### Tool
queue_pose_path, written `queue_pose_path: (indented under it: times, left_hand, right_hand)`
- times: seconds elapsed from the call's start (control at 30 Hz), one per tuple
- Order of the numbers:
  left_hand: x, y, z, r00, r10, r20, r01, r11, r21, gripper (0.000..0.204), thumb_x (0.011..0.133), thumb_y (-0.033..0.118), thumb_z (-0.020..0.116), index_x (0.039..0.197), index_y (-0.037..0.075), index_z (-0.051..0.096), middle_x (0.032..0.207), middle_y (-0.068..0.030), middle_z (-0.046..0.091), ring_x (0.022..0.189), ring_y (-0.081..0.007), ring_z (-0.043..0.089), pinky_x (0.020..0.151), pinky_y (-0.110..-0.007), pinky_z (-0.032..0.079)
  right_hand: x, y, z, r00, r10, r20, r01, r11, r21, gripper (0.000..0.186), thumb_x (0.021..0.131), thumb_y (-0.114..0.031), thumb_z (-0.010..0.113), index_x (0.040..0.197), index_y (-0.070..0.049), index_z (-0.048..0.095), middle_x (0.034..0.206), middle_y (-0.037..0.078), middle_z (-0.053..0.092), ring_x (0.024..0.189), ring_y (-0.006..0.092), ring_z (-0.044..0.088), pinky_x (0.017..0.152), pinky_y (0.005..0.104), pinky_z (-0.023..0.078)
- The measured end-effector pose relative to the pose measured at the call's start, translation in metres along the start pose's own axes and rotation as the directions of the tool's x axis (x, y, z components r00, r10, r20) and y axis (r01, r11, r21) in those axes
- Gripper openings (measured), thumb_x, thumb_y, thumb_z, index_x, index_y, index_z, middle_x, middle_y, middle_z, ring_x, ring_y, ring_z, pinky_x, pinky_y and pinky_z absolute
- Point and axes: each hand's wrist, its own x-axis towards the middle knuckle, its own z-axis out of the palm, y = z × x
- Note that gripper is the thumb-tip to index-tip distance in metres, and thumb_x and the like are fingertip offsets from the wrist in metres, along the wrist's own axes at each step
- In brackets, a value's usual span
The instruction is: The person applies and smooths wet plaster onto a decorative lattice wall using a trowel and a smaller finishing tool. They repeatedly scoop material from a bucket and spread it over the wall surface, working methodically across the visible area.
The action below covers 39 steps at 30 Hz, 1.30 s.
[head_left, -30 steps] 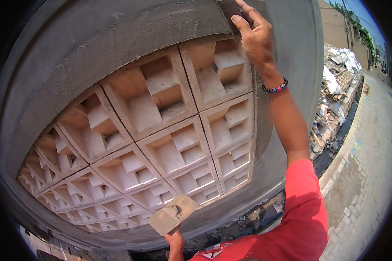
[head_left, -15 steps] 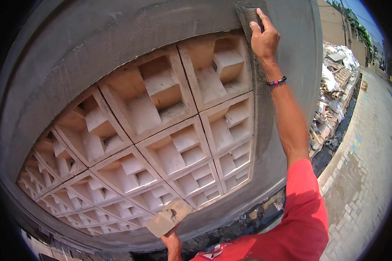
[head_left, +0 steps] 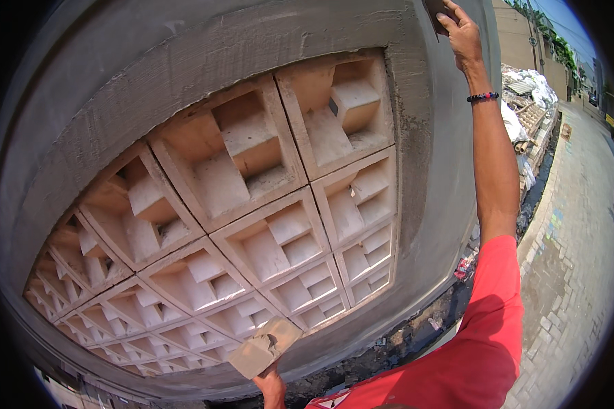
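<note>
Up at the top, my right hand [head_left: 465, 34] grips a dark flat plastering tool [head_left: 435, 15] on the wet grey plaster [head_left: 408, 88] above and right of the breeze-block screen. The screen [head_left: 293, 190] is made of pale, square concrete blocks with stepped recesses, framed by plastered wall. Low in the view, my left hand [head_left: 269, 383] holds a tan square board [head_left: 251, 356] from beneath, with a small lump of grey mortar [head_left: 273, 342] on it, in front of the lower blocks.
A narrow drain [head_left: 435, 320] runs along the wall's foot and beside the paved lane [head_left: 561, 286] on the right. Rubble and white sacks [head_left: 532, 88] are piled beyond. A beige wall [head_left: 518, 34], a pole and greenery stand farther back.
My right hand has moved right and slightly upward with the tool, away from the screen's top corner. My left hand and board have barely moved, now sitting slightly lower.
</note>
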Motion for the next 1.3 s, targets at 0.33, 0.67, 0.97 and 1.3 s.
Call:
queue_pose_path:
  times: [0.33,0.67,0.97,1.3]
  left_hand:
    - [0.008,-0.007,0.014,0.998,-0.057,0.017,0.058,0.998,-0.023,0.06,0.081,-0.006,0.069,0.136,0.001,0.046,0.128,-0.014,0.057,0.116,-0.0281,0.058,0.091,-0.045,0.056]
    - [0.011,-0.008,0.017,0.996,-0.085,0.034,0.084,0.996,0.029,0.06,0.083,-0.004,0.069,0.138,0.002,0.044,0.13,-0.0139,0.056,0.116,-0.028,0.058,0.09,-0.047,0.057]
    - [0.012,-0.017,0.025,0.994,-0.078,0.072,0.076,0.997,0.027,0.061,0.082,-0.004,0.069,0.137,0.001,0.044,0.132,-0.0146,0.053,0.118,-0.028,0.057,0.092,-0.047,0.057]
    - [0.001,-0.017,0.045,0.995,-0.058,0.079,0.056,0.998,0.026,0.054,0.085,0.005,0.072,0.133,0.003,0.049,0.125,-0.0123,0.059,0.111,-0.0259,0.061,0.087,-0.045,0.058]
  right_hand:
    - [0.042,0.033,-0.004,0.858,0.123,0.499,-0.218,0.966,0.137,0.042,0.086,0.007,0.053,0.125,-0.003,0.063,0.115,0.006,0.069,0.106,0.016,0.062,0.091,0.0326,0.051]
    - [-0.097,-0.008,-0.047,0.679,0.138,0.721,0.015,0.979,-0.202,0.048,0.086,0.007,0.056,0.127,-0.016,0.065,0.119,0.002,0.066,0.114,0.0184,0.058,0.103,0.0331,0.046]
    - [-0.003,0.025,-0.046,0.913,0.019,0.407,0.004,0.999,-0.054,0.041,0.091,0.001,0.057,0.128,-0.013,0.064,0.123,0.003,0.064,0.118,0.0188,0.057,0.106,0.0335,0.044]
    - [0.033,0.021,-0.01,0.791,0.063,0.608,-0.08,0.997,0.002,0.038,0.088,0.005,0.053,0.124,-0.002,0.063,0.114,0.008,0.068,0.1,0.015,0.062,0.086,0.0324,0.051]
